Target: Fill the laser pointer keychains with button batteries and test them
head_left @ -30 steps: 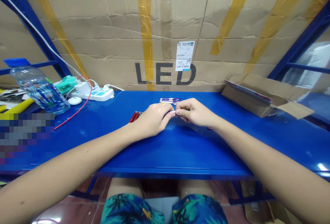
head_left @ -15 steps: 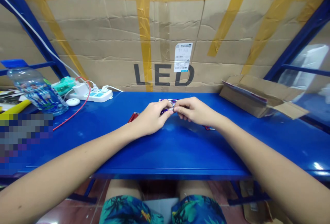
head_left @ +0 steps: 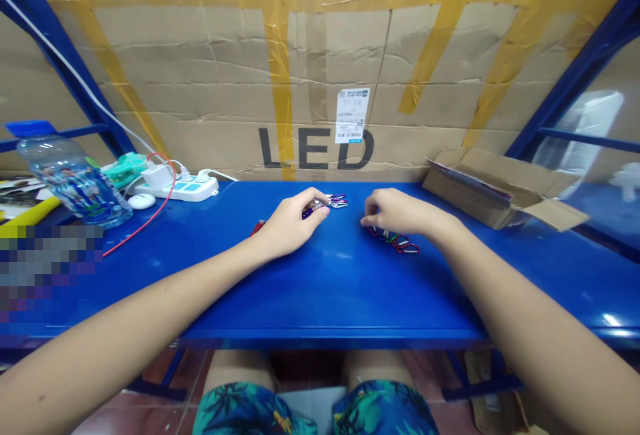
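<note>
My left hand (head_left: 294, 220) rests on the blue table (head_left: 320, 288) with its fingers closed round a small purple stick-like item (head_left: 308, 211), whose tip points at a little pile of purple and silver pieces (head_left: 337, 201). A red item (head_left: 258, 227) peeks out behind that hand. My right hand (head_left: 395, 213) lies to the right, fingers curled down onto a heap of small coloured clips (head_left: 397, 241) in red, green and blue. Whether it holds one I cannot see.
An open cardboard box (head_left: 493, 185) sits at the right rear. At the left stand a water bottle (head_left: 75, 185), a white power strip (head_left: 183, 187) with a red cable (head_left: 150, 218), and a green device (head_left: 125, 163). A taped cardboard wall (head_left: 320, 88) closes the back.
My hands were together on one small piece. They have parted: the left keeps the purple item near the pile, the right has moved right onto the coloured clips.
</note>
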